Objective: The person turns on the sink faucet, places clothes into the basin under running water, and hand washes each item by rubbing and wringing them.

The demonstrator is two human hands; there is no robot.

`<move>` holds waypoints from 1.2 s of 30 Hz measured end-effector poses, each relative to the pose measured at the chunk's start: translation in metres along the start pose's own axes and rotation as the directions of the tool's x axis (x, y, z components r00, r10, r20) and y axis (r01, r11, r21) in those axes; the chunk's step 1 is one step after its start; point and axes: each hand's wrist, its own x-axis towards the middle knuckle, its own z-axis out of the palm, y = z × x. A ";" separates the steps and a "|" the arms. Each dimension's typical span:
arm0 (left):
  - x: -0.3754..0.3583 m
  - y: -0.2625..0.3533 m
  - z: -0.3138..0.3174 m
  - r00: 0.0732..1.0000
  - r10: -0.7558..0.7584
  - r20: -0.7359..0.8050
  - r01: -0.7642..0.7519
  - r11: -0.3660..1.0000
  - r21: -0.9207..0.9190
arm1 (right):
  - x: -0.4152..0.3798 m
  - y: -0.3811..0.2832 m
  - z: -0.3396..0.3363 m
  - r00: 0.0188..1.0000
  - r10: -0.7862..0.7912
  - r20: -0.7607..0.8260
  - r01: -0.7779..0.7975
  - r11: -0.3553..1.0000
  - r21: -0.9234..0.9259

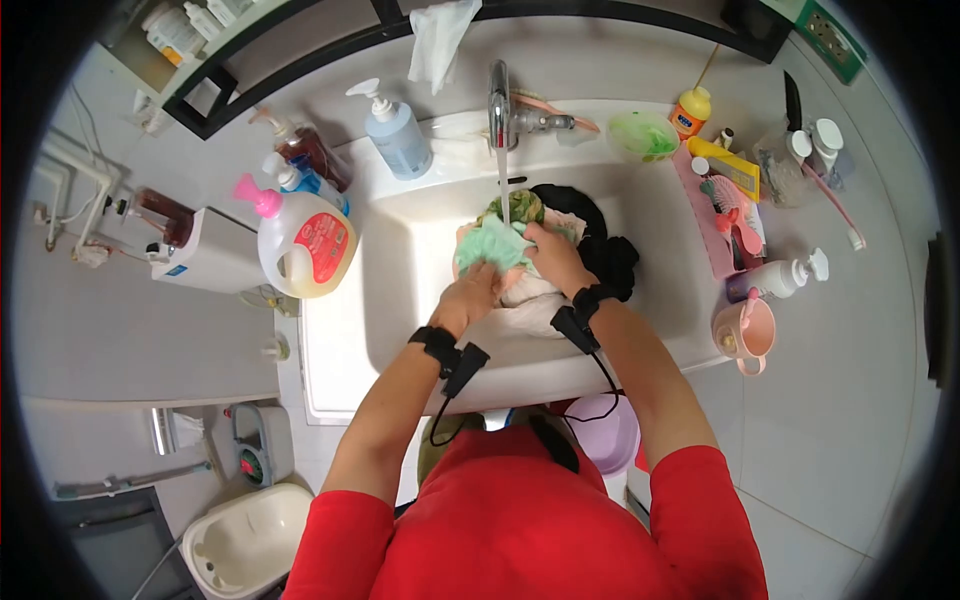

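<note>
Under the running faucet (499,100), a mint-green cloth (490,245) lies bunched on other wet laundry in the white sink (400,290). My left hand (472,296) presses at the cloth's lower edge; its fingertips are partly hidden in the folds. With its fingers closed, my right hand (556,258) grips the cloth's right side. White fabric (530,310) lies beneath both hands. A black garment (605,240) is heaped to the right, and a green patterned cloth (520,206) shows behind the mint one. Water falls onto the mint cloth.
A large detergent bottle (305,245) and a blue pump bottle (397,140) stand left of the basin. On the right are a pink organizer (705,220), a pink cup (745,330) and a white pump bottle (780,275). A green soap dish (643,136) sits at the back rim.
</note>
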 end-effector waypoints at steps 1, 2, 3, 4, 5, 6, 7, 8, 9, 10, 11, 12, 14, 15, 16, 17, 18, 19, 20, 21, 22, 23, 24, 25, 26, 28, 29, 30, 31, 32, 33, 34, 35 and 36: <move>-0.011 0.007 0.001 0.981 0.104 -0.167 -0.108 0.994 -0.018 | -0.002 -0.011 -0.007 1.000 0.020 0.019 -0.019 0.999 -0.049; -0.020 0.016 -0.010 0.979 0.105 -0.172 -0.108 0.994 -0.009 | -0.005 -0.025 -0.014 0.998 0.043 0.040 -0.039 0.994 -0.098; -0.030 0.026 -0.023 0.984 0.082 -0.155 -0.103 0.986 -0.128 | -0.004 -0.035 -0.021 0.999 0.041 0.034 -0.037 0.995 -0.093; -0.036 0.031 -0.030 0.990 0.062 -0.129 -0.092 0.965 -0.247 | -0.003 -0.044 -0.028 0.999 -0.001 -0.037 0.002 1.000 0.029; -0.019 0.021 -0.029 0.962 -0.268 0.053 0.239 0.733 -0.637 | -0.001 -0.053 -0.034 0.993 -0.033 -0.113 0.049 0.988 0.144; -0.027 0.032 -0.038 0.963 -0.264 0.055 0.237 0.733 -0.638 | 0.002 -0.060 -0.036 0.993 -0.031 -0.114 0.047 0.989 0.141; -0.034 0.044 -0.050 0.932 -0.359 0.042 0.212 0.447 -0.869 | 0.007 -0.068 -0.038 0.994 -0.039 -0.106 0.081 0.900 0.428; -0.046 0.059 -0.064 0.892 -0.447 0.069 0.128 0.104 -0.986 | 0.011 -0.078 -0.042 0.994 -0.053 -0.097 0.105 0.729 0.676; -0.054 0.071 -0.073 0.890 -0.437 0.129 0.122 -0.044 -0.992 | 0.003 -0.100 -0.056 0.999 0.030 0.044 -0.053 0.562 0.825; -0.053 0.068 -0.074 0.891 -0.436 0.128 0.118 -0.051 -0.992 | -0.002 -0.115 -0.062 0.999 0.028 0.047 -0.055 0.567 0.822; -0.047 0.064 -0.075 0.959 -0.249 0.136 0.077 -0.232 -0.970 | -0.006 -0.126 -0.064 0.994 0.064 0.094 -0.110 0.332 0.937; -0.037 0.058 -0.073 0.993 -0.056 0.104 0.072 -0.410 -0.909 | -0.011 -0.131 -0.063 0.985 0.091 0.149 -0.156 0.072 0.985; -0.017 0.039 -0.068 0.998 0.024 0.064 0.068 -0.421 -0.904 | -0.022 -0.131 -0.058 0.978 0.156 0.138 -0.136 -0.021 0.990; -0.010 0.036 -0.068 0.979 -0.145 0.146 0.060 -0.477 -0.877 | -0.024 -0.129 -0.059 0.969 0.213 0.121 -0.099 -0.110 0.989; -0.004 0.034 -0.068 0.924 -0.303 0.233 0.040 -0.529 -0.848 | -0.024 -0.117 -0.058 0.969 0.214 0.124 -0.105 -0.101 0.989; 0.003 0.024 -0.063 0.939 -0.280 0.201 0.033 -0.508 -0.861 | -0.024 -0.095 -0.055 0.974 0.157 -0.165 0.084 0.425 0.901; 0.000 0.029 -0.064 0.939 -0.279 0.201 0.032 -0.511 -0.859 | -0.023 -0.074 -0.050 0.924 -0.042 -0.380 0.254 0.810 0.529; -0.010 0.041 -0.066 0.984 -0.178 0.023 -0.058 -0.434 -0.899 | -0.016 -0.060 -0.046 0.966 0.202 -0.159 0.068 0.396 0.916; -0.021 0.057 -0.069 0.987 -0.059 -0.148 -0.159 -0.364 -0.918 | -0.011 -0.042 -0.028 0.966 0.205 -0.158 0.066 0.395 0.916; -0.031 0.085 -0.074 0.963 -0.211 -0.166 -0.237 -0.382 -0.893 | -0.005 -0.020 -0.006 0.935 0.289 -0.208 -0.024 0.635 0.772; -0.033 0.097 -0.067 0.964 -0.210 -0.162 -0.234 -0.385 -0.893 | -0.002 -0.008 0.005 0.895 0.349 -0.277 -0.143 0.813 0.564; -0.035 0.107 -0.059 0.938 -0.213 -0.273 -0.297 -0.092 -0.950 | -0.004 -0.040 -0.007 0.875 0.479 0.069 -0.141 0.115 0.983; -0.034 0.110 -0.055 0.907 -0.183 -0.378 -0.340 0.208 -0.917 | -0.008 -0.046 -0.009 0.874 0.480 0.073 -0.146 0.117 0.982; -0.028 0.104 -0.050 0.861 -0.207 -0.465 -0.373 0.365 -0.853 | -0.011 -0.051 -0.009 0.870 0.485 0.088 -0.180 0.148 0.972; -0.025 0.098 -0.050 0.862 -0.209 -0.463 -0.370 0.365 -0.854 | -0.012 -0.052 -0.009 0.866 0.490 0.100 -0.211 0.178 0.961; -0.019 0.079 -0.059 0.890 -0.367 -0.270 -0.237 0.134 -0.962 | -0.009 -0.048 -0.009 0.880 0.468 0.084 -0.180 0.163 0.970; -0.020 0.072 -0.066 0.937 -0.293 -0.189 -0.215 -0.059 -0.975 | -0.012 -0.053 -0.016 0.895 0.442 0.056 -0.198 0.282 0.939; -0.020 0.070 -0.070 0.939 -0.291 -0.186 -0.211 -0.058 -0.976 | -0.014 -0.056 -0.020 0.910 0.413 0.033 -0.212 0.396 0.894; -0.019 0.068 -0.074 0.959 -0.245 -0.140 -0.168 -0.098 -0.981 | -0.012 -0.055 -0.020 0.908 0.417 0.032 -0.211 0.393 0.895; -0.019 0.069 -0.080 0.976 -0.198 -0.096 -0.124 -0.135 -0.983 | -0.009 -0.057 -0.019 0.919 0.395 0.015 -0.195 0.421 0.886; -0.016 0.070 -0.082 0.989 -0.116 -0.096 -0.114 -0.162 -0.980 | -0.006 -0.058 -0.019 0.929 0.369 0.000 -0.178 0.449 0.876; -0.014 0.072 -0.085 0.988 -0.118 -0.098 -0.116 -0.161 -0.980 | -0.005 -0.060 -0.018 0.930 0.367 0.000 -0.177 0.448 0.876; -0.014 0.076 -0.088 0.997 -0.035 -0.069 -0.076 -0.283 -0.956 | -0.006 -0.068 -0.021 0.940 0.333 0.074 -0.148 0.201 0.968; -0.013 0.078 -0.090 0.997 0.052 -0.048 -0.024 -0.397 -0.918 | -0.007 -0.074 -0.023 0.950 0.281 0.137 -0.124 -0.063 0.990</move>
